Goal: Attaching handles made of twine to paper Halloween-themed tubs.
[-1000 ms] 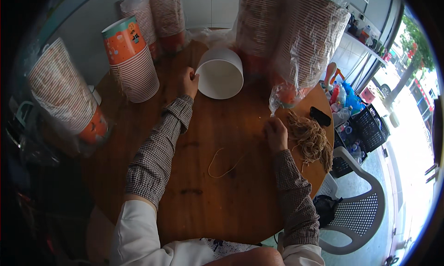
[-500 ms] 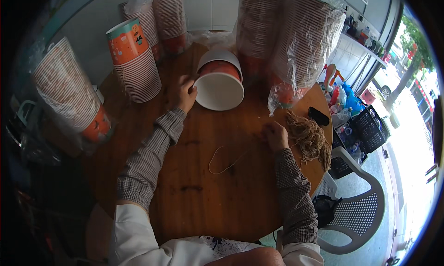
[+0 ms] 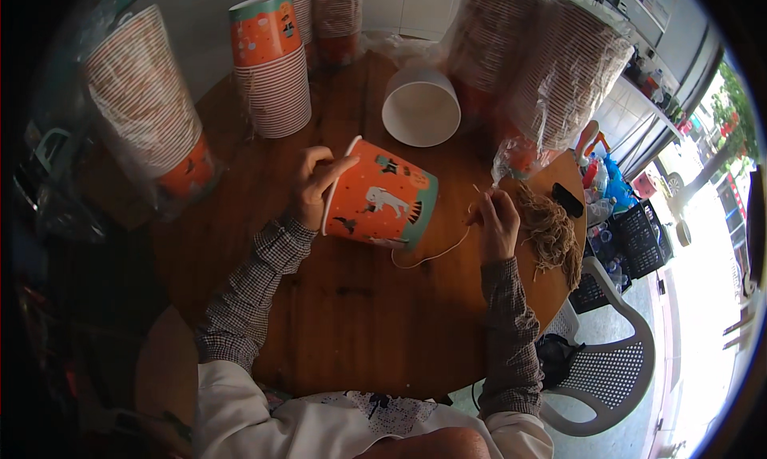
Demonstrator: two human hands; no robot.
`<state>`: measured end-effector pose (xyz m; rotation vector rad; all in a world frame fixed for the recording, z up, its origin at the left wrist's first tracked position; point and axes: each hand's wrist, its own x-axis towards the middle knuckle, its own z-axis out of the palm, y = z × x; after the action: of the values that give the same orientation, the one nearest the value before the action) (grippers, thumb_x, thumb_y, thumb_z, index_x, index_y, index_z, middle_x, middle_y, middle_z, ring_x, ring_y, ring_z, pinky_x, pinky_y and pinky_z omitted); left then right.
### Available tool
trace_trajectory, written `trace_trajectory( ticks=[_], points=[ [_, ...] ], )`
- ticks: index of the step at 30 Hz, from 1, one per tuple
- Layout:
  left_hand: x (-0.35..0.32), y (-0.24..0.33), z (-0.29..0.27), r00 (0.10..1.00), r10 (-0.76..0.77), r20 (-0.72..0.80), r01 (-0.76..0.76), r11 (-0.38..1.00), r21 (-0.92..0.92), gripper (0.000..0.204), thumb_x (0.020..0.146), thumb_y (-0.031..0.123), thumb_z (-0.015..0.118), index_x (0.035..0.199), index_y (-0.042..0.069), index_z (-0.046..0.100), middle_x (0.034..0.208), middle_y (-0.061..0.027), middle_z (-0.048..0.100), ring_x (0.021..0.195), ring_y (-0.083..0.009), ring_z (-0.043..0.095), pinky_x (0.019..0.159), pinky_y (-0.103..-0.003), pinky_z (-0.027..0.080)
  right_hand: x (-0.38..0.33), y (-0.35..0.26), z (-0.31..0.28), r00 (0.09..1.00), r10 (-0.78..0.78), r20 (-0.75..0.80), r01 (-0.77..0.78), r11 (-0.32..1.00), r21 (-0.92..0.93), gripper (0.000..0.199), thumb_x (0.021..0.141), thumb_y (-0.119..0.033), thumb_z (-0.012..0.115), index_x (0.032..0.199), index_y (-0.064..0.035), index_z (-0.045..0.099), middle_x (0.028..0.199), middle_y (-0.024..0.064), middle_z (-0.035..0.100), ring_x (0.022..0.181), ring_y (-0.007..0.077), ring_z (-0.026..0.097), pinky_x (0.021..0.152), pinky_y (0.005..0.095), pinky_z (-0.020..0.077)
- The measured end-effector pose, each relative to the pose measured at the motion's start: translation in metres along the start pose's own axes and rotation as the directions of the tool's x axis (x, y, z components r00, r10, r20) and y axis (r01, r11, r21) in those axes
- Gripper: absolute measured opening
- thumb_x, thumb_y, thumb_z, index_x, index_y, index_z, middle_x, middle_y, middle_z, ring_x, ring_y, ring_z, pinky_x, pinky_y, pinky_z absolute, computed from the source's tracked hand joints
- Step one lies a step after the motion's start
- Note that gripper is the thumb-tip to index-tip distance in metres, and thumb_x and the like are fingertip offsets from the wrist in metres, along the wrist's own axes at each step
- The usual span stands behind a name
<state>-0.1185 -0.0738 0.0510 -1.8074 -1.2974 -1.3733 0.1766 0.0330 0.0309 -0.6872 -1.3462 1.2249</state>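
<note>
My left hand (image 3: 313,189) grips an orange paper bucket (image 3: 381,194) by its white-rimmed end, thumb and fingers at the rim. The bucket lies tilted above the table, its teal-banded base toward the right and its printed side facing up. In a pinch, my right hand (image 3: 495,222) holds one end of a thin string (image 3: 444,254). From there the string loops down to the left, and its other end passes by or under the bucket's base. Farther back, another paper bucket (image 3: 422,111) rests on its side with its white inside facing me.
A bundle of tan string (image 3: 550,234) lies by the table's right edge beside a small black object (image 3: 567,199). Nested buckets (image 3: 273,83) stand at the left, with plastic-wrapped stacks (image 3: 571,71) at the back right and left. A grey chair (image 3: 607,371) is at the right.
My left hand has drawn one bucket away from the other toward me and turned it sideways. My right hand has picked up the string from the table. The view has shifted slightly.
</note>
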Motion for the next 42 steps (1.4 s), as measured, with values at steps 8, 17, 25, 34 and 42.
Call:
trace_trajectory(
  ticks=[8,17,25,34,42],
  points=[
    [0.003,0.018,-0.019,0.947,-0.198,0.252,0.306,0.793,-0.527,0.033,0.089,-0.004,0.052,0.120,0.000,0.061,0.105,-0.0078,0.058,0.092,-0.0144,0.057,0.082,-0.026,0.049,-0.059,-0.044,0.061,0.984,-0.065,0.165,0.038,0.987,0.159,0.008,0.096,-0.008,0.054,0.096,0.0004,0.053,0.082,0.0076,0.063,0.070,0.0129,0.062,0.064,0.0273,0.0532],
    [-0.036,0.056,0.013,0.700,-0.447,0.557,0.697,0.258,-0.669,0.065,0.087,0.006,0.067,0.142,0.005,0.031,0.099,-0.0061,0.060,0.089,-0.0115,0.059,0.082,-0.025,0.049,-0.053,-0.003,0.059,0.971,-0.160,0.180,0.182,0.977,-0.112,0.007,0.096,-0.002,0.048,0.098,0.0001,0.054,0.119,0.0145,0.060,0.108,0.0161,0.055,0.094,0.0293,0.0438],
    [-0.054,0.055,0.029,0.732,-0.402,0.551,0.673,0.556,-0.488,0.035,0.088,0.008,0.065,0.121,0.004,0.056,0.097,-0.0076,0.066,0.091,-0.0152,0.065,0.080,-0.029,0.054,-0.070,0.003,0.078,0.958,-0.062,0.280,0.137,0.957,-0.256,0.009,0.095,-0.008,0.054,0.099,0.0002,0.054,0.116,0.0145,0.063,0.101,0.0170,0.062,0.083,0.0299,0.0506],
    [-0.071,0.034,0.038,0.820,-0.016,0.572,0.093,0.990,-0.106,0.025,0.081,0.005,0.059,0.103,0.011,0.068,0.101,-0.0081,0.065,0.093,-0.0257,0.063,0.083,-0.039,0.052,-0.063,-0.016,0.074,0.894,-0.325,0.308,0.429,0.819,-0.381,0.010,0.086,-0.001,0.060,0.095,-0.0009,0.056,0.125,0.0169,0.057,0.111,0.0331,0.057,0.094,0.0392,0.0463],
    [-0.067,0.036,0.035,0.780,0.001,0.626,0.024,0.999,-0.032,0.023,0.083,0.018,0.062,0.104,0.010,0.066,0.105,-0.0065,0.064,0.099,-0.0223,0.060,0.091,-0.035,0.047,-0.066,-0.026,0.072,0.838,-0.409,0.360,0.544,0.661,-0.516,0.009,0.083,0.000,0.062,0.090,-0.0022,0.057,0.118,0.0181,0.061,0.107,0.0330,0.058,0.090,0.0388,0.0465]
  ],
)
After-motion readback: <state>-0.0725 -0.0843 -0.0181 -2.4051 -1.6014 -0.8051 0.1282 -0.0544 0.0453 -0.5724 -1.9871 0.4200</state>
